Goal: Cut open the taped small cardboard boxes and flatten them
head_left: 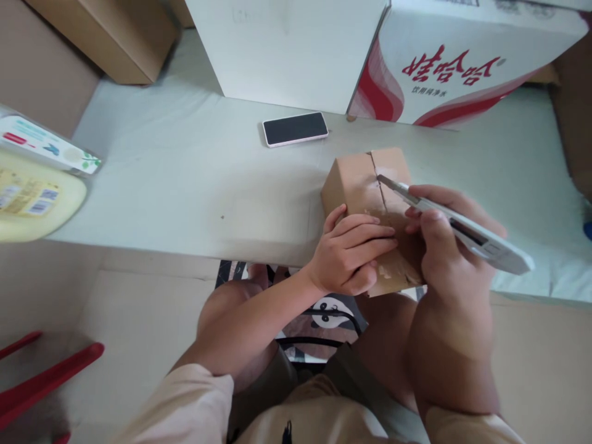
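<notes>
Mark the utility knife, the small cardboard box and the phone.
utility knife (462, 231), head view, on its white handle.
small cardboard box (356, 182), head view, on its top left flap.
phone (295, 128), head view, on the middle of its dark screen.

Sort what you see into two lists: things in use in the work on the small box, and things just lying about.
In use:
small cardboard box, at the table's near edge
utility knife, blade at the box's seam
left hand, pressing on the box
right hand, holding the knife

Lying about:
phone
red-and-white carton
white box
yellow package
</notes>
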`<state>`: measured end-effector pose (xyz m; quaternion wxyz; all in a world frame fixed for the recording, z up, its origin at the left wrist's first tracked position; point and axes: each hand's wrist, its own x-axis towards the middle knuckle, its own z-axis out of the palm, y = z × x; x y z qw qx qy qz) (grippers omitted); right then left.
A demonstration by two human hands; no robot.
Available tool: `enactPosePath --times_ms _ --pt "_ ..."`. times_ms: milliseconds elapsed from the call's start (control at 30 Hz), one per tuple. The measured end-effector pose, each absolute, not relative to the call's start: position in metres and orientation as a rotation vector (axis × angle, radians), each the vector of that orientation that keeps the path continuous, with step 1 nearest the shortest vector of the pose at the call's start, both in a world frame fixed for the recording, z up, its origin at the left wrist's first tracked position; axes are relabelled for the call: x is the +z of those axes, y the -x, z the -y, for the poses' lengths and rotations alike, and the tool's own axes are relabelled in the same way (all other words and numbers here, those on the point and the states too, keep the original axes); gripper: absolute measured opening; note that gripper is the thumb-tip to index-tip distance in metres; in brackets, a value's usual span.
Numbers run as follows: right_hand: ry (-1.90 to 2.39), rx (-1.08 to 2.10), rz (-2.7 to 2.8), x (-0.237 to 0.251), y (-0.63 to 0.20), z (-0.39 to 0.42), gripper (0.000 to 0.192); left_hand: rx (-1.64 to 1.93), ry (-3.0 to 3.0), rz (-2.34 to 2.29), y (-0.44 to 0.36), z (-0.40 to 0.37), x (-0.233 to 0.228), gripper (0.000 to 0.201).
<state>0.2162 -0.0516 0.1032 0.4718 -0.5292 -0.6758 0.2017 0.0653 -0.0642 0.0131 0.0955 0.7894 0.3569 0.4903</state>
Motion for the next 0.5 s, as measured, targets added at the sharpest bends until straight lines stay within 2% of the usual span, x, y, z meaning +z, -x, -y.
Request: enactPosePath --times_ms 333,500 --pt "1.277 0.452 1.424 0.092 -0.211 0.052 0.028 1.577 -2.337 -1.060 -0.068 0.063 0.014 0.043" --pt "1.145 0.316 1.365 0.089 -0.210 0.049 0.025 1.641 -2.341 -1.062 -0.070 0.062 0.014 0.043"
